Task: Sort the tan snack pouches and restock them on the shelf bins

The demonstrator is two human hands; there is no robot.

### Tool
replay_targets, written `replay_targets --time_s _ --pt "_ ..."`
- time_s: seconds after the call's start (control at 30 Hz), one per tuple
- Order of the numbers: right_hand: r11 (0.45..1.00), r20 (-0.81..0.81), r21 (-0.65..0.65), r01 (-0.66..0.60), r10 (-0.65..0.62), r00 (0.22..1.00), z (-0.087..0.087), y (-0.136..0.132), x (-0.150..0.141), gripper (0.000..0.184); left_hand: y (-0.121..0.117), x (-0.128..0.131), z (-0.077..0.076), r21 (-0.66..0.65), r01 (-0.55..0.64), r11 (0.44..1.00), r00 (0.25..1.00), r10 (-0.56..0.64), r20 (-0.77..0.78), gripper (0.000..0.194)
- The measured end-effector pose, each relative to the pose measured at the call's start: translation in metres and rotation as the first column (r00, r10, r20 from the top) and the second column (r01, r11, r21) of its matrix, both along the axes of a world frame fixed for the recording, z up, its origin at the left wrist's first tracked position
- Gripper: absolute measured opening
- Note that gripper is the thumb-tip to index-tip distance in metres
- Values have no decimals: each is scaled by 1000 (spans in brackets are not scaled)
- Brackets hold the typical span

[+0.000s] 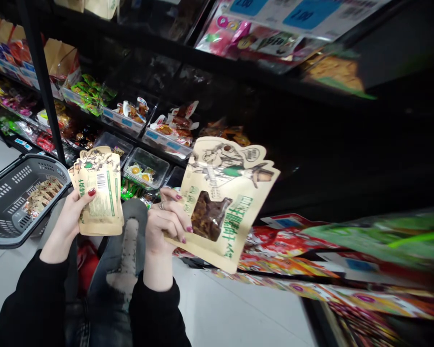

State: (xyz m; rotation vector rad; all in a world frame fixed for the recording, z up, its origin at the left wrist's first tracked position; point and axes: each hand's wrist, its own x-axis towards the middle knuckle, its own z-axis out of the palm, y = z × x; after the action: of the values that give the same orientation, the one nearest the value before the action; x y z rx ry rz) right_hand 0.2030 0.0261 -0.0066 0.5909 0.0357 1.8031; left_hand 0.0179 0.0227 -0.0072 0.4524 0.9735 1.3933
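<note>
Held upright in my left hand (71,212) are tan snack pouches (100,195), at least two, stacked with a barcode side facing me. The thumb presses on the front, near the barcode. My right hand (168,221) grips another tan snack pouch (235,178) by its lower left side. This one is tilted to the right and shows green lettering, a cartoon figure and a clear window with dark brown pieces inside. A second edge shows behind its right rim, so it may be more than one pouch. Both hands are over my knees, apart from each other.
A grey shopping basket (7,202) stands at the left, holding several tan pouches (43,195). Black shelves with clear bins (148,166) of packaged snacks run across the back. More bagged snacks (292,246) hang or lie at the right, blurred. Pale floor tiles (238,308) show below.
</note>
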Motion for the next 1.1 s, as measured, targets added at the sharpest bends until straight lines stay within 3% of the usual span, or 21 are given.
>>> replay_targets --time_s 0.03,0.07,0.1,0.13,0.2,0.23,0.27,0.3,0.33,0.37,0.43,0.53,0.67,0.77,0.83,0.87,0.97,1.03,1.1 --pt "976 357 -29 216 -191 914 3 -2 1 16 0 0 0 0 0 1000 1000 0 -6 43" --pt "904 664 9 428 -325 673 7 -5 2 13 0 0 1 -1 0 1000 1000 0 -12 43" --pt "814 844 85 574 -366 393 11 -7 3 7 0 0 1 -1 -1 1000 1000 1 -18 44" --pt "727 925 175 665 -353 142 15 -9 4 2 0 0 0 -1 -3 1000 1000 3 -22 44" --pt "564 915 401 722 -292 -279 22 -14 4 10 1 0 -1 1 -15 1000 999 15 -38 45" --pt "451 833 552 702 -249 -494 26 -17 3 11 2 1 -2 6 -25 1000 998 25 -58 45" --pt "319 670 729 605 -151 -727 29 -20 0 10 2 1 -3 16 -40 999 995 41 -86 45" --pt "204 444 879 431 -24 -895 32 -23 -3 8 2 2 -4 29 -55 998 991 58 -123 45" --pt "123 215 967 225 89 -972 35 -26 -9 6 2 4 -5 47 -69 996 983 76 -167 45" --pt "76 35 996 47 153 -988 37 -29 -16 6 2 6 -6 68 -79 995 972 92 -216 44" --pt "44 -202 979 -198 154 -967 40 -36 -33 7 0 10 -7 104 -84 991 948 112 -298 42" --pt "101 -297 949 -298 -28 -954 39 -43 -59 9 -5 18 -4 112 -87 990 930 121 -348 35" --pt "247 -170 935 -254 -315 -934 34 -45 -70 18 -7 23 2 116 -130 985 948 158 -278 30" --pt "297 -86 929 -220 -405 -910 33 -40 -60 29 -7 19 4 122 -113 986 971 136 -195 26" --pt "359 -4 924 -132 -336 -942 35 -35 -51 33 -6 14 4 135 -87 987 975 112 -191 24" --pt "412 67 910 -56 -278 -958 37 -33 -48 44 -6 12 4 143 -77 987 974 105 -202 23" --pt "649 385 735 195 -162 -909 42 -28 -39 87 -7 7 4 161 -49 986 965 88 -247 24" --pt "784 560 567 252 -143 -816 46 -27 -36 81 -8 7 4 169 -20 985 961 65 -269 26" --pt "826 639 487 283 -117 -760 48 -27 -31 57 -9 8 5 173 10 985 960 39 -277 27"
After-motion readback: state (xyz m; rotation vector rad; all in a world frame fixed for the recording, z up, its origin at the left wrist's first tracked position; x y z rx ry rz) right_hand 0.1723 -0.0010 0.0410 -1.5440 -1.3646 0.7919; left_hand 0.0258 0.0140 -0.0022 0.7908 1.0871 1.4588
